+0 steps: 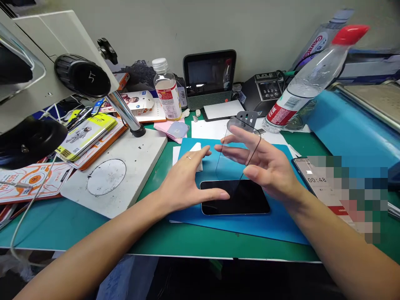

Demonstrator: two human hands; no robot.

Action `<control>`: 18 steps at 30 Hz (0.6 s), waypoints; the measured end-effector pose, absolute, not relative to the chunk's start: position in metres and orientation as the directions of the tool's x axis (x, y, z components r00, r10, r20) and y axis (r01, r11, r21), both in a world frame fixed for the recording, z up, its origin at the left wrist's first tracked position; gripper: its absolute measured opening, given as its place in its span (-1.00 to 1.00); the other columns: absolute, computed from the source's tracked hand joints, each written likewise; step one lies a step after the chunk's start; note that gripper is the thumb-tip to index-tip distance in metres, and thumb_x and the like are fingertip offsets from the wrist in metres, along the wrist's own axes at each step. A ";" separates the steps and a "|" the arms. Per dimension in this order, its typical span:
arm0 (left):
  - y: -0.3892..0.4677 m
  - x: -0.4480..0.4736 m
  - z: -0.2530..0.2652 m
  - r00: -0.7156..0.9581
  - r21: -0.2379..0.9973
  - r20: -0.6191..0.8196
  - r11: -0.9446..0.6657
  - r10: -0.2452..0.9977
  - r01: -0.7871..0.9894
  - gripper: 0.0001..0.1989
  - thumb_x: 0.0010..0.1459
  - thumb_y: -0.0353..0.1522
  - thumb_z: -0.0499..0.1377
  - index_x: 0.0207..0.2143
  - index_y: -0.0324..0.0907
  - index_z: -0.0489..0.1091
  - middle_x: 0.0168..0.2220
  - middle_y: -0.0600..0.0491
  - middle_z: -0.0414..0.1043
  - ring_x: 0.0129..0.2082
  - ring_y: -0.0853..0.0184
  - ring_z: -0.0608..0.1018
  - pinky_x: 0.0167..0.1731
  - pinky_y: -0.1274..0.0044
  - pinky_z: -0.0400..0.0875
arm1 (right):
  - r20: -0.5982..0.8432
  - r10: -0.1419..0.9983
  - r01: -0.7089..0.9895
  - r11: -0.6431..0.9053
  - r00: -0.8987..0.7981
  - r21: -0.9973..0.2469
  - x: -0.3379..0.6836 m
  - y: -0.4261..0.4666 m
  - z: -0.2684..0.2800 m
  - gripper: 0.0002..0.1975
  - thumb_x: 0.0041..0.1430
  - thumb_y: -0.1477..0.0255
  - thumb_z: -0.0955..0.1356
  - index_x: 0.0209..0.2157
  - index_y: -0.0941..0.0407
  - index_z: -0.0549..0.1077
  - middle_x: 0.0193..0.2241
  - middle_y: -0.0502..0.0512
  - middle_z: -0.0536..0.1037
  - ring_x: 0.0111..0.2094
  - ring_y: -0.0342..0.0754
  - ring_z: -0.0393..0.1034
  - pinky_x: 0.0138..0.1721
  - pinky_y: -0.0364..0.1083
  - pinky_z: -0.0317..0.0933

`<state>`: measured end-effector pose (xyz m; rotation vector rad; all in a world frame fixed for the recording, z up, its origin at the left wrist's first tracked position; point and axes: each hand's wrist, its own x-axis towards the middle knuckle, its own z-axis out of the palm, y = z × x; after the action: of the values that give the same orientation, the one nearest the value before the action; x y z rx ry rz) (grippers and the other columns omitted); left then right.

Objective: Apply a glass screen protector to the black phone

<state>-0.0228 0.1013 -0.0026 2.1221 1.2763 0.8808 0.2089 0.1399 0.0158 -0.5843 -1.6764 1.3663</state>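
Note:
My right hand [270, 164] holds a clear glass screen protector [230, 171] with a thin dark edge, tilted up above the mat. Its thumb and fingers are at the sheet's right side. Below it lies a phone [250, 204], flat with its dark screen facing up. My left hand [181, 179], a ring on one finger, is open at the phone's left end. Its thumb stretches over the screen; whether it touches the glass I cannot tell. A piece of white paper or wipe [196, 148] shows behind the left fingers. A blue mat [218, 223] is under the phone.
A microscope stand [140, 156] and stacked boxes [89, 135] are at left. Behind stand a small bottle [168, 98], a smart display [208, 75] and a black device [262, 93]. A red-capped bottle [300, 98] leans at right, near a second phone [315, 179] showing a timer.

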 end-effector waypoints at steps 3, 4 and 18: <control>0.099 -0.020 0.001 0.358 0.746 0.231 -0.401 0.905 0.531 0.11 -0.06 0.15 0.44 0.40 -0.14 0.14 0.24 -0.19 0.42 0.18 -0.07 0.50 0.10 0.13 0.45 | 0.308 0.811 -0.225 0.222 -0.498 -0.949 0.208 0.140 0.018 -0.38 0.15 0.18 0.53 0.24 -0.18 0.45 0.18 0.06 0.49 0.20 0.22 0.47 0.33 0.25 0.26; 0.097 -0.019 0.002 0.363 0.751 0.233 -0.404 0.902 0.522 0.12 -0.07 0.14 0.45 0.40 -0.15 0.15 0.23 -0.19 0.44 0.18 -0.06 0.51 0.10 0.13 0.46 | 0.306 0.815 -0.232 0.216 -0.492 -0.948 0.207 0.140 0.018 -0.38 0.14 0.19 0.54 0.24 -0.17 0.46 0.17 0.05 0.49 0.20 0.22 0.47 0.33 0.25 0.26; 0.097 -0.020 0.007 0.447 0.880 0.206 -0.364 0.870 0.304 -0.30 0.18 -0.03 0.36 0.27 -0.15 0.38 0.11 -0.14 0.54 0.11 0.05 0.55 0.15 0.24 0.38 | 0.407 0.808 -0.151 0.380 -0.425 -0.913 0.206 0.143 0.007 -0.18 0.07 0.01 0.53 0.33 -0.17 0.32 0.29 0.12 0.42 0.26 0.25 0.39 0.28 0.27 0.28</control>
<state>-0.0204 0.0973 0.0068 1.8887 0.9908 0.8834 0.2058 0.1430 0.0073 -0.5911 -1.6583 1.2245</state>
